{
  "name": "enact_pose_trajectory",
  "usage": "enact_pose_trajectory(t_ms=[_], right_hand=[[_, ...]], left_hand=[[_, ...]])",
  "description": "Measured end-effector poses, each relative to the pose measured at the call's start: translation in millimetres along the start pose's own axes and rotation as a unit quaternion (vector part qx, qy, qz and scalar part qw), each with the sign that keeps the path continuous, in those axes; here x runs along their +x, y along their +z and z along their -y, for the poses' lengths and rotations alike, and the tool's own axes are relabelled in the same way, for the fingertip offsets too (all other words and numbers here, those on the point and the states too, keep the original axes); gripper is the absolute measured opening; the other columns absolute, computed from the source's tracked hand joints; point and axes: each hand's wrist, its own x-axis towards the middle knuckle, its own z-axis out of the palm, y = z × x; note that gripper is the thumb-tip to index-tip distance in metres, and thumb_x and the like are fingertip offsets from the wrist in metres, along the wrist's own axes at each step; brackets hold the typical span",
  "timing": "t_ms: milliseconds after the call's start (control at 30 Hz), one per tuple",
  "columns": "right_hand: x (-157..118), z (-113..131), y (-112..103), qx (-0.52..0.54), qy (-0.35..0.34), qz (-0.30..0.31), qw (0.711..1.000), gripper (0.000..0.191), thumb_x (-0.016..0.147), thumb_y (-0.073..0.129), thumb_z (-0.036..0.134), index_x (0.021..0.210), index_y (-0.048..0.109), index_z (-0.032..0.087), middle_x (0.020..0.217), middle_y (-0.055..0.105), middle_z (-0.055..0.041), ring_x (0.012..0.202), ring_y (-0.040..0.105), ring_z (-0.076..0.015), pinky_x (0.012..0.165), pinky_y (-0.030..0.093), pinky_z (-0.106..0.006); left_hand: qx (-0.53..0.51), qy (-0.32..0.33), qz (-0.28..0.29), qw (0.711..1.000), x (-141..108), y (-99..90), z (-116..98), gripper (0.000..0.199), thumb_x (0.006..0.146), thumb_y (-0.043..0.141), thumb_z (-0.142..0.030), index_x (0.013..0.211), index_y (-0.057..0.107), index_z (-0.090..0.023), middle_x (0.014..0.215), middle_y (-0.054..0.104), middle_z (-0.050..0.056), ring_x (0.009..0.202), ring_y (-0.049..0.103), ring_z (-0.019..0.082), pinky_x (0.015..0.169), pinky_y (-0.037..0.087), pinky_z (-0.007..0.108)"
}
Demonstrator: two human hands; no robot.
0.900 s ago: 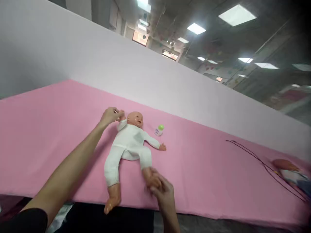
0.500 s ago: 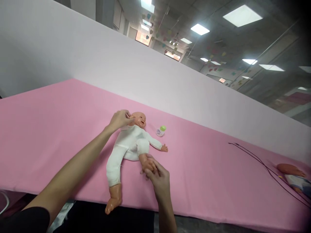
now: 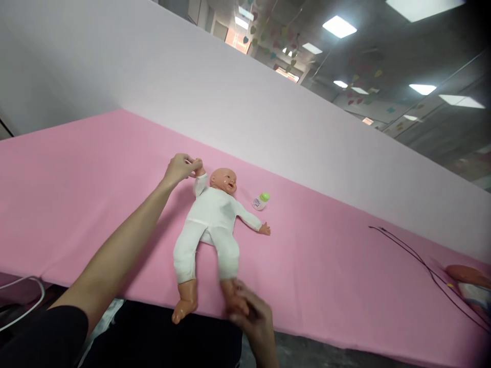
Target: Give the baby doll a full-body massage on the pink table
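Note:
A baby doll (image 3: 215, 209) with a white cloth body lies on its back on the pink table cover (image 3: 326, 266). Its head points away from me, and both feet reach the near edge. My left hand (image 3: 179, 168) pinches the doll's raised hand, beside the head on the left. Down at the near edge, my right hand (image 3: 255, 312) is closed around the doll's foot on the right side; motion blurs it a little. The doll's other arm rests stretched out on the cover. Close to that arm is a small clear bottle (image 3: 261, 201) with a green cap.
Dark thin cables (image 3: 418, 255) run over the cover at the right. Another doll (image 3: 470, 283) lies at the far right edge, partly cut off. A white partition (image 3: 230, 102) rises behind the table. A white cable (image 3: 38, 291) hangs at the left edge.
My left hand has drawn the doll's hand up and away from its face. My right hand has moved toward me, so the bent leg is now stretched out. The view has shifted slightly.

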Motion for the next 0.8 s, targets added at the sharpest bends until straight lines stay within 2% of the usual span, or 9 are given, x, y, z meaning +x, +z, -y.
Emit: enact_pose_trajectory(t_ms=[67, 133, 233, 333, 433, 533, 600, 700, 800], right_hand=[[-21.0, -19.7, -7.1, 0.002, -0.018, 0.017, 1.000, 0.040, 0.066, 0.096, 0.029, 0.104, 0.084, 0.030, 0.118, 0.079, -0.0116, 0.111, 0.076, -0.0358, 0.096, 0.063, -0.048], [-30.0, -29.3, -6.8, 0.020, -0.009, -0.010, 1.000, 0.038, 0.069, 0.095, 0.034, 0.105, 0.084, 0.030, 0.122, 0.077, -0.0117, 0.110, 0.076, -0.0354, 0.091, 0.065, -0.047], [-20.8, -14.5, 3.9, 0.034, 0.019, -0.076, 0.996, 0.038, 0.074, 0.092, 0.039, 0.109, 0.083, 0.027, 0.129, 0.074, -0.0125, 0.117, 0.073, -0.0356, 0.087, 0.066, -0.042], [12.9, 22.0, 18.7, 0.020, 0.017, -0.080, 0.996, 0.037, 0.079, 0.086, 0.039, 0.113, 0.081, 0.024, 0.136, 0.070, -0.0143, 0.103, 0.077, -0.0332, 0.072, 0.067, -0.035], [59.7, 49.1, 34.1, 0.005, 0.003, -0.057, 0.998, 0.043, 0.083, 0.082, 0.038, 0.123, 0.078, 0.021, 0.135, 0.071, -0.0158, 0.088, 0.078, -0.0281, 0.063, 0.065, -0.032], [98.9, 52.8, 48.6, 0.016, 0.006, -0.053, 0.998, 0.052, 0.081, 0.082, 0.038, 0.128, 0.074, 0.018, 0.134, 0.071, -0.0163, 0.086, 0.078, -0.0265, 0.065, 0.064, -0.033], [110.5, 49.0, 53.3, 0.032, 0.006, -0.060, 0.998, 0.054, 0.081, 0.082, 0.040, 0.130, 0.073, 0.018, 0.137, 0.069, -0.0167, 0.088, 0.077, -0.0268, 0.066, 0.064, -0.033], [97.9, 47.3, 45.2, 0.033, -0.002, -0.084, 0.996, 0.049, 0.082, 0.083, 0.040, 0.126, 0.075, 0.019, 0.141, 0.067, -0.0163, 0.111, 0.073, -0.0320, 0.081, 0.066, -0.038], [56.4, 46.6, 20.4, 0.021, -0.009, -0.086, 0.996, 0.042, 0.080, 0.086, 0.042, 0.115, 0.079, 0.020, 0.138, 0.069, -0.0172, 0.128, 0.065, -0.0376, 0.095, 0.063, -0.045]], left_hand=[[-0.036, -0.025, -0.029, 0.999, 5.2, -8.0, 5.7, 0.027, 0.078, 0.076, -0.040, 0.071, 0.062, -0.018, 0.081, 0.071, 0.005, 0.067, 0.073, 0.020, 0.056, 0.045, 0.025], [-0.062, -0.041, -0.033, 0.997, 7.3, -11.6, 7.7, 0.029, 0.078, 0.077, -0.040, 0.070, 0.060, -0.018, 0.079, 0.070, 0.005, 0.067, 0.074, 0.020, 0.056, 0.044, 0.026], [-0.059, -0.013, -0.015, 0.998, 2.3, -7.7, 0.0, 0.028, 0.078, 0.076, -0.042, 0.072, 0.062, -0.019, 0.081, 0.072, 0.005, 0.070, 0.074, 0.022, 0.056, 0.044, 0.027], [0.027, 0.054, 0.010, 0.998, -13.1, 10.6, -14.5, 0.025, 0.079, 0.074, -0.045, 0.076, 0.066, -0.021, 0.082, 0.074, 0.004, 0.076, 0.073, 0.023, 0.060, 0.044, 0.028], [0.160, 0.115, 0.048, 0.979, -32.6, 40.0, -22.0, 0.024, 0.080, 0.071, -0.046, 0.078, 0.065, -0.023, 0.082, 0.075, 0.004, 0.078, 0.070, 0.024, 0.063, 0.043, 0.030], [0.273, 0.141, 0.090, 0.947, -45.2, 65.0, -19.0, 0.022, 0.084, 0.066, -0.045, 0.080, 0.062, -0.023, 0.079, 0.073, 0.005, 0.077, 0.068, 0.026, 0.063, 0.040, 0.032], [0.308, 0.143, 0.102, 0.935, -45.5, 70.1, -15.5, 0.021, 0.085, 0.064, -0.044, 0.080, 0.061, -0.024, 0.078, 0.072, 0.006, 0.078, 0.068, 0.028, 0.063, 0.039, 0.033], [0.255, 0.121, 0.109, 0.953, -33.7, 55.6, -12.4, 0.025, 0.082, 0.067, -0.048, 0.081, 0.062, -0.024, 0.083, 0.074, 0.006, 0.080, 0.069, 0.027, 0.063, 0.041, 0.032], [0.161, 0.073, 0.069, 0.982, -15.1, 24.3, -6.5, 0.021, 0.085, 0.065, -0.044, 0.091, 0.066, -0.024, 0.090, 0.076, 0.005, 0.077, 0.071, 0.023, 0.065, 0.046, 0.031]])
